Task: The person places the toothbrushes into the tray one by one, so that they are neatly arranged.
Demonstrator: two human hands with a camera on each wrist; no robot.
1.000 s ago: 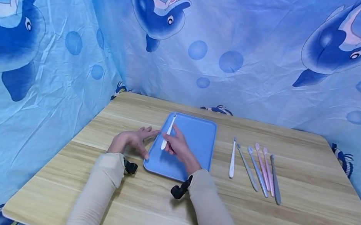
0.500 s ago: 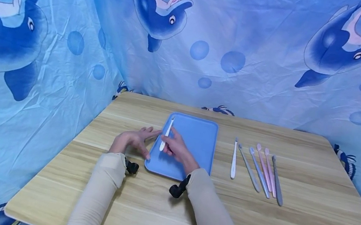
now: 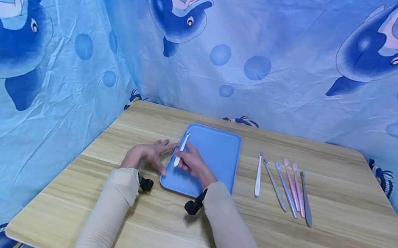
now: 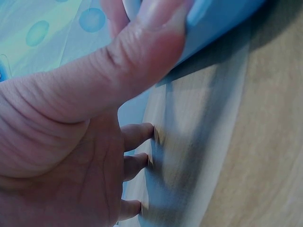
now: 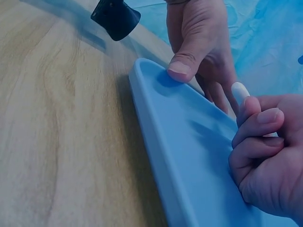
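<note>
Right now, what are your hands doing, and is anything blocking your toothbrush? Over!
Right hand holding white toothbrush over blue tray. Left hand touching tray's edge. Nothing visible between toothbrush and tray. Over.

**Q:** Head view, lighting?
**A:** Bright, diffuse. Soft shadows on the table [image 3: 159, 234] along the inner side of each sleeve [image 3: 105, 208]; pale sheen at the near edge. Print on the cloth [image 3: 245, 23] legible.

**Q:** Left wrist view?
**A:** Dimmer. Broad dark shadow bands across the wood; grain smeared; left hand [image 4: 71, 127] large in the foreground.

**Q:** Right wrist view?
**A:** Cool blue cast. Tray [image 5: 175, 137] bears soft-edged shadows; background cloth blurred.
</note>
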